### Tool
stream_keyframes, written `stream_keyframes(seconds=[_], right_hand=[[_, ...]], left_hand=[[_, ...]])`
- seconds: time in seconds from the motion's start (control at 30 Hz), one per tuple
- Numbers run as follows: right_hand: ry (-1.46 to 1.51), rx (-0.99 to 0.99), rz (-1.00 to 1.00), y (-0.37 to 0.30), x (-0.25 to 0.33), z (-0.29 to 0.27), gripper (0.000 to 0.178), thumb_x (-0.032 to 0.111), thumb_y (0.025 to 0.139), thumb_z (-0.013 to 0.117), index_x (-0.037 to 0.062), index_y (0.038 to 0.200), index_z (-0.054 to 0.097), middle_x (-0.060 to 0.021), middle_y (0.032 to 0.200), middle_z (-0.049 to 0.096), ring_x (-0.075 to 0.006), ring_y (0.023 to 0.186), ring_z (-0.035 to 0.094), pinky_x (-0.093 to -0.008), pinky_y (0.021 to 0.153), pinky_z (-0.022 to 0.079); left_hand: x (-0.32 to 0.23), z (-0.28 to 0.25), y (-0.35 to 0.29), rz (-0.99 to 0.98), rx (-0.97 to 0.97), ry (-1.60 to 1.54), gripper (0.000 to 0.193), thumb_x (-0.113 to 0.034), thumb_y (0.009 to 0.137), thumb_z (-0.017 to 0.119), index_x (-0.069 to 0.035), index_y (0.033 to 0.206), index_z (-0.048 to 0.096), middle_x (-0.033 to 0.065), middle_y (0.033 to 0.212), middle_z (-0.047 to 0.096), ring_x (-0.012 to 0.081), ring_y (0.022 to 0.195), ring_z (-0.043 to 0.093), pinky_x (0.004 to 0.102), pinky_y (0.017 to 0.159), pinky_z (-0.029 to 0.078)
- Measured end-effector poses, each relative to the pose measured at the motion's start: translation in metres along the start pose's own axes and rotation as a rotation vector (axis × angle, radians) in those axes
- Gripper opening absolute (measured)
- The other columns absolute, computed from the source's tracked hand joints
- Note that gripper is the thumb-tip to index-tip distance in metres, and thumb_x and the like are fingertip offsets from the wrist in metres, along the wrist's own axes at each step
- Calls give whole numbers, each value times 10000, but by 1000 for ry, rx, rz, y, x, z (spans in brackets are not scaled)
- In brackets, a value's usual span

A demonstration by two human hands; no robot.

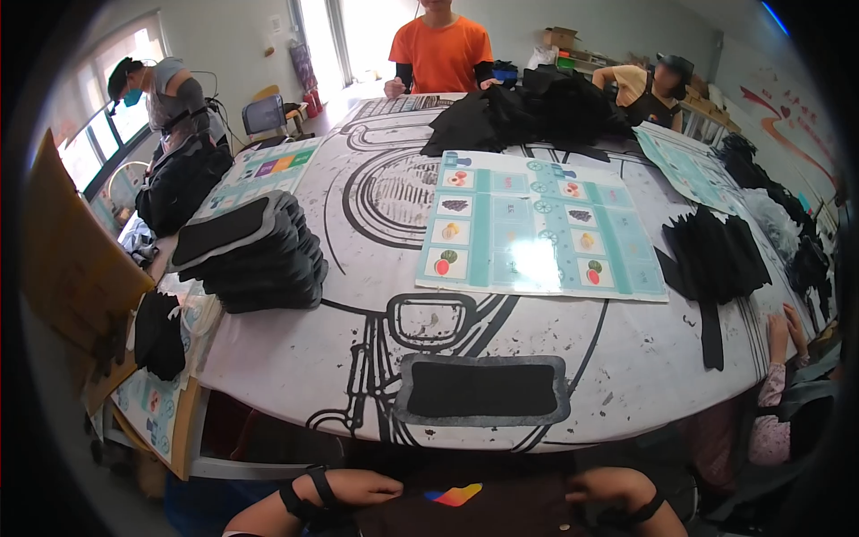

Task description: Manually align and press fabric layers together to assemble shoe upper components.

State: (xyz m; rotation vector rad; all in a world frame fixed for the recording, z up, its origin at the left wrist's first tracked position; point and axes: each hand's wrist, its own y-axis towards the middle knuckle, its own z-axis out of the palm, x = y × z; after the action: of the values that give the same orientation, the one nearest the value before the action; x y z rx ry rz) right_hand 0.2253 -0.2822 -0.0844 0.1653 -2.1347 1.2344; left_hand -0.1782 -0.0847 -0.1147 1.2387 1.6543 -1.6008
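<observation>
My left hand [365, 487] rests in front of my dark apron [465, 514], below the table's near edge. Its fingers are curled in, and nothing shows in them. On the other side of the apron, my right hand [610, 486] is held low too, fingers bent and no object visible in it. Nearest to both hands, a flat black fabric piece with a grey border [481, 390] lies on the table close to the front edge. Neither hand touches it. A tall stack of similar black, grey-edged pieces [255, 255] stands to the left.
The table wears a white cloth with black line drawings [358, 277]. On it lie a fruit-picture sheet [514, 192], bunched black strips [716, 251] and a black fabric heap [537, 112]. A person in orange [440, 54] stands opposite; another person's hands [787, 331] rest at right.
</observation>
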Motion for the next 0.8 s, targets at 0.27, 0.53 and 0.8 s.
stream_keyframes(seconds=[0.27, 0.53, 0.8], right_hand=[[191, -267, 5, 4, -6, 12, 357, 319, 897, 499, 39, 1116, 529, -182, 1042, 607, -326, 938, 593, -376, 822, 460], [210, -77, -159, 13, -2, 14, 289, 233, 885, 507, 3, 1051, 562, -175, 964, 632, -309, 890, 605, -354, 784, 469], [386, -297, -294, 5, 1, 11, 342, 275, 832, 583, -30, 989, 584, -186, 881, 636, -318, 805, 615, -360, 703, 479]], left_hand=[[-6, 2, 2, 70, -133, -164, 203, -237, 933, 443, -41, 922, 497, 146, 808, 535, 280, 730, 508, 343, 696, 424], [-40, -1, 9, -91, -162, 331, 180, -223, 917, 472, -46, 893, 490, 144, 809, 549, 281, 731, 518, 342, 684, 435], [-9, -4, 8, 37, -42, -53, 241, -245, 881, 516, -32, 991, 539, 163, 904, 605, 253, 831, 588, 342, 721, 448]])
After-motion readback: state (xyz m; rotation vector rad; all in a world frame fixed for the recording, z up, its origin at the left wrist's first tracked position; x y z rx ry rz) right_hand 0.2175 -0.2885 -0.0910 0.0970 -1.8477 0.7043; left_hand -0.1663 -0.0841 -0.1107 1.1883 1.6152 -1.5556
